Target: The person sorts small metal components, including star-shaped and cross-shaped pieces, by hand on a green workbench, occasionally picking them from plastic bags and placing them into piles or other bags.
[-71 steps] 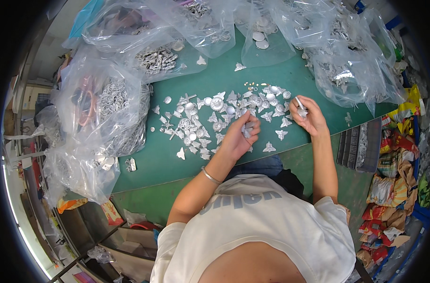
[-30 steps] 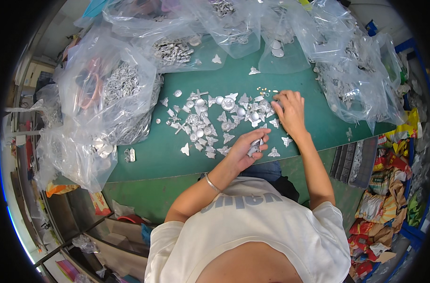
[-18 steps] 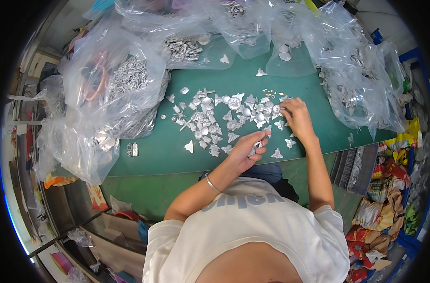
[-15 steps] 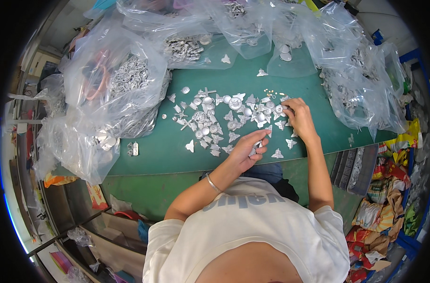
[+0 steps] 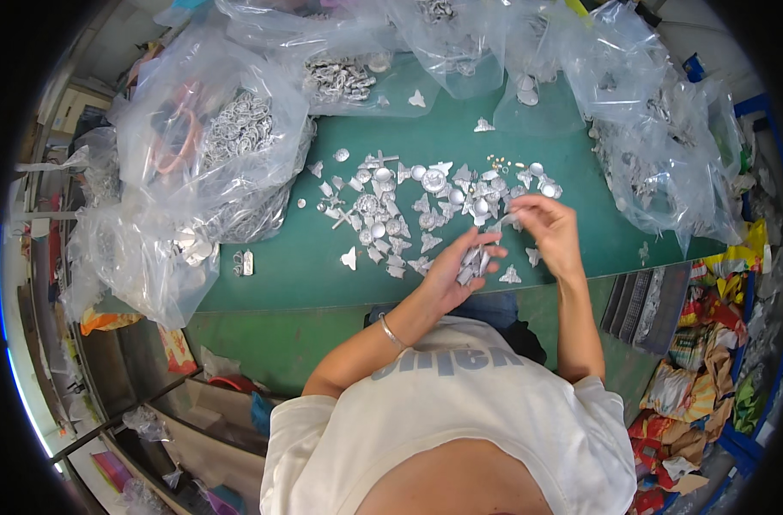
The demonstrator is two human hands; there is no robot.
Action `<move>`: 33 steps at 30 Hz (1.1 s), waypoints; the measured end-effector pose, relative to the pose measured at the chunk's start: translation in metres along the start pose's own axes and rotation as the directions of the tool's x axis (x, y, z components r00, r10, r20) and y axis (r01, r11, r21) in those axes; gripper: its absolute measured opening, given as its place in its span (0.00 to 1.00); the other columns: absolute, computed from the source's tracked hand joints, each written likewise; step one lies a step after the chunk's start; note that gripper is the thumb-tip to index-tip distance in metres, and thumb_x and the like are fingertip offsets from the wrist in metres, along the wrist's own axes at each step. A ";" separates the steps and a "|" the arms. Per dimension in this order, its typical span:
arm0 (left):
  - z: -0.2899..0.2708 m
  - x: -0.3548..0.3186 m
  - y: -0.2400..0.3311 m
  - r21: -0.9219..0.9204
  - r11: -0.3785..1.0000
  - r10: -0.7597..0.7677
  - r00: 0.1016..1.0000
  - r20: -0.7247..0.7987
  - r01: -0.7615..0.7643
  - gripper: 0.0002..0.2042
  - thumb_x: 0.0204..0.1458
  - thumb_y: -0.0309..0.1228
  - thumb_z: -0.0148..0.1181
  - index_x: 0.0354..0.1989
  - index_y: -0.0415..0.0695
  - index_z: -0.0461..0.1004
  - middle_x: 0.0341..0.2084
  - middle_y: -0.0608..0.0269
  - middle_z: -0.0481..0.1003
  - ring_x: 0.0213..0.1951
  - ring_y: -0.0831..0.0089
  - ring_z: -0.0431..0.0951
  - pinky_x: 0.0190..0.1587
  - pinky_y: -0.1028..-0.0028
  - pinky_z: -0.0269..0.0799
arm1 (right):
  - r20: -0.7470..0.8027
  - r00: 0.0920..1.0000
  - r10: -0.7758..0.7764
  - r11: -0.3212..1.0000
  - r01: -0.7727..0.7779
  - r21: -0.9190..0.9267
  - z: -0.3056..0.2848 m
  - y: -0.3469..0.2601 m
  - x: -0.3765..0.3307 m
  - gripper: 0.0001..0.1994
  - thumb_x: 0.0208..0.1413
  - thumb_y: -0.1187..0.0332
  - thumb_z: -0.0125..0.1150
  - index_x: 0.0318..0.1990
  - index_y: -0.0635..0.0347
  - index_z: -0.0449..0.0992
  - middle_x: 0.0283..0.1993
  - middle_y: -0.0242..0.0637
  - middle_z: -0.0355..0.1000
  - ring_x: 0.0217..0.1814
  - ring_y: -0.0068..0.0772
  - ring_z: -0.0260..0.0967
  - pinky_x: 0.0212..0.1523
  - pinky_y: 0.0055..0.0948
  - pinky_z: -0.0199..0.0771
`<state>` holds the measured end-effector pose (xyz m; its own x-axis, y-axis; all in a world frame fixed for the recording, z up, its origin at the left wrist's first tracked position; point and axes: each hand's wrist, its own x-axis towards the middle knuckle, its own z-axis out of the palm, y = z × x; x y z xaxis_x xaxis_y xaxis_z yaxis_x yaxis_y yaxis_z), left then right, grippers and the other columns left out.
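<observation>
My left hand (image 5: 450, 281) is cupped palm up near the table's front edge, fingers curled around several small silver metal pieces (image 5: 475, 263). Just beyond it to the right, my right hand (image 5: 553, 233) pinches a small silver metal piece (image 5: 506, 221) between thumb and fingertips, above the table. The piece's outline is partly hidden by the fingers. Loose silver castings lie scattered ahead of both hands: winged shapes, small cups, a round medallion (image 5: 433, 180) and a cross (image 5: 379, 160). One winged casting (image 5: 510, 275) rests near the front edge, between my hands and the seat side.
Clear plastic bags of silver parts (image 5: 241, 129) ring the green table (image 5: 288, 283) at the left, back and right (image 5: 640, 172). Tiny gold-coloured bits (image 5: 501, 161) lie beyond my right hand. Grey crates (image 5: 645, 305) and colourful packages (image 5: 675, 395) stand on the right.
My right hand has drawn back from the pile toward my left hand, with a silver piece in its fingertips. The left hand's fingers have loosened, showing more of the pieces in it.
</observation>
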<state>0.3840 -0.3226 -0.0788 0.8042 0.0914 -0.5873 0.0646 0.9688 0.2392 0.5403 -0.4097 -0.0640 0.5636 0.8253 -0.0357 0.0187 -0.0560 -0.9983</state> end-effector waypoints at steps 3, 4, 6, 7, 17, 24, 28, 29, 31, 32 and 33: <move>0.018 -0.004 0.004 -0.126 0.992 0.001 0.981 -0.194 -0.026 0.17 0.58 0.40 0.49 0.48 0.40 0.68 0.37 0.62 0.73 0.29 0.76 0.71 0.19 0.84 0.66 | 0.178 0.980 0.090 0.989 -0.068 -0.128 0.020 -0.008 -0.011 0.08 0.50 0.82 0.54 0.37 0.66 0.76 0.35 0.36 0.72 0.32 0.23 0.68 0.33 0.21 0.70; 0.009 0.000 0.003 -0.105 0.994 0.023 0.990 -0.138 -0.038 0.16 0.59 0.39 0.49 0.47 0.41 0.69 0.33 0.64 0.71 0.28 0.78 0.69 0.19 0.85 0.64 | 0.141 0.985 -0.098 0.935 0.139 -0.327 0.019 -0.007 -0.007 0.08 0.49 0.81 0.55 0.38 0.65 0.76 0.37 0.38 0.72 0.32 0.23 0.69 0.31 0.22 0.71; -0.008 -0.003 0.002 -0.035 0.995 0.092 0.996 0.002 -0.092 0.14 0.59 0.38 0.49 0.47 0.41 0.69 0.30 0.66 0.70 0.27 0.79 0.68 0.18 0.85 0.62 | 0.034 0.988 -0.153 0.911 0.154 -0.384 0.015 -0.009 0.000 0.09 0.49 0.80 0.56 0.39 0.64 0.76 0.39 0.38 0.72 0.34 0.28 0.70 0.34 0.26 0.71; -0.014 -0.008 0.003 -0.004 0.992 0.125 0.990 0.072 -0.125 0.14 0.59 0.37 0.49 0.46 0.41 0.69 0.29 0.66 0.69 0.26 0.79 0.67 0.18 0.85 0.61 | -0.016 0.983 -0.183 0.897 0.161 -0.411 0.012 -0.009 0.005 0.10 0.48 0.79 0.57 0.39 0.63 0.76 0.40 0.39 0.72 0.35 0.30 0.70 0.36 0.27 0.71; -0.054 -0.071 0.006 0.096 0.975 0.211 0.969 -0.127 -0.199 0.10 0.55 0.28 0.55 0.44 0.38 0.71 0.25 0.66 0.68 0.19 0.83 0.62 0.12 0.86 0.48 | 0.329 0.856 -0.399 0.482 0.501 -0.719 0.003 0.035 0.020 0.16 0.40 0.72 0.65 0.40 0.58 0.72 0.50 0.39 0.66 0.56 0.43 0.60 0.53 0.40 0.58; -0.058 -0.089 -0.007 0.551 0.795 0.431 0.874 -0.222 -0.252 0.08 0.53 0.28 0.57 0.39 0.39 0.74 0.20 0.70 0.68 0.18 0.86 0.62 0.15 0.84 0.51 | 0.374 0.850 -0.372 0.538 0.526 -0.659 0.033 0.008 0.005 0.17 0.39 0.75 0.61 0.41 0.58 0.72 0.50 0.40 0.66 0.57 0.44 0.60 0.54 0.40 0.59; -0.069 -0.087 -0.017 0.766 0.576 0.635 0.746 -0.201 -0.284 0.06 0.52 0.26 0.58 0.37 0.37 0.76 0.19 0.71 0.68 0.19 0.87 0.64 0.19 0.85 0.57 | 0.676 0.688 -0.263 0.603 0.664 -0.442 0.087 0.002 -0.018 0.21 0.39 0.69 0.66 0.46 0.56 0.72 0.57 0.38 0.62 0.63 0.45 0.54 0.58 0.43 0.56; -0.070 -0.089 -0.016 0.778 0.557 0.667 0.715 -0.211 -0.291 0.06 0.52 0.26 0.58 0.37 0.38 0.76 0.18 0.71 0.68 0.19 0.87 0.63 0.18 0.85 0.55 | 0.709 0.663 -0.241 0.599 0.676 -0.429 0.091 0.007 -0.020 0.21 0.40 0.70 0.65 0.46 0.56 0.72 0.56 0.38 0.62 0.63 0.46 0.54 0.58 0.43 0.55; -0.076 -0.093 -0.010 0.801 0.516 0.731 0.643 -0.228 -0.303 0.05 0.53 0.27 0.58 0.36 0.40 0.77 0.17 0.72 0.68 0.17 0.88 0.61 0.17 0.86 0.53 | 0.688 0.680 -0.253 0.527 0.693 -0.491 0.083 0.015 -0.018 0.19 0.40 0.72 0.64 0.44 0.57 0.73 0.55 0.39 0.63 0.61 0.46 0.55 0.58 0.43 0.56; -0.079 -0.097 -0.005 0.752 0.591 0.689 0.668 -0.282 -0.292 0.05 0.53 0.26 0.58 0.36 0.40 0.77 0.17 0.72 0.69 0.17 0.89 0.61 0.17 0.86 0.53 | 0.677 0.688 -0.261 0.489 0.699 -0.522 0.074 0.018 -0.014 0.17 0.41 0.73 0.63 0.43 0.58 0.73 0.55 0.39 0.63 0.61 0.46 0.56 0.58 0.43 0.57; -0.082 -0.100 -0.004 0.766 0.571 0.710 0.646 -0.280 -0.295 0.05 0.53 0.26 0.58 0.36 0.40 0.77 0.17 0.72 0.69 0.17 0.89 0.61 0.17 0.85 0.54 | 0.651 0.690 -0.316 0.443 0.714 -0.542 0.065 0.022 -0.010 0.15 0.41 0.76 0.60 0.41 0.59 0.74 0.53 0.39 0.64 0.59 0.46 0.58 0.57 0.43 0.58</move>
<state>0.2551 -0.3165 -0.0847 0.4002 0.8112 -0.4264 0.2518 0.3500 0.9023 0.4816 -0.3828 -0.0883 -0.1544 0.9532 0.2601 0.8586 0.2597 -0.4420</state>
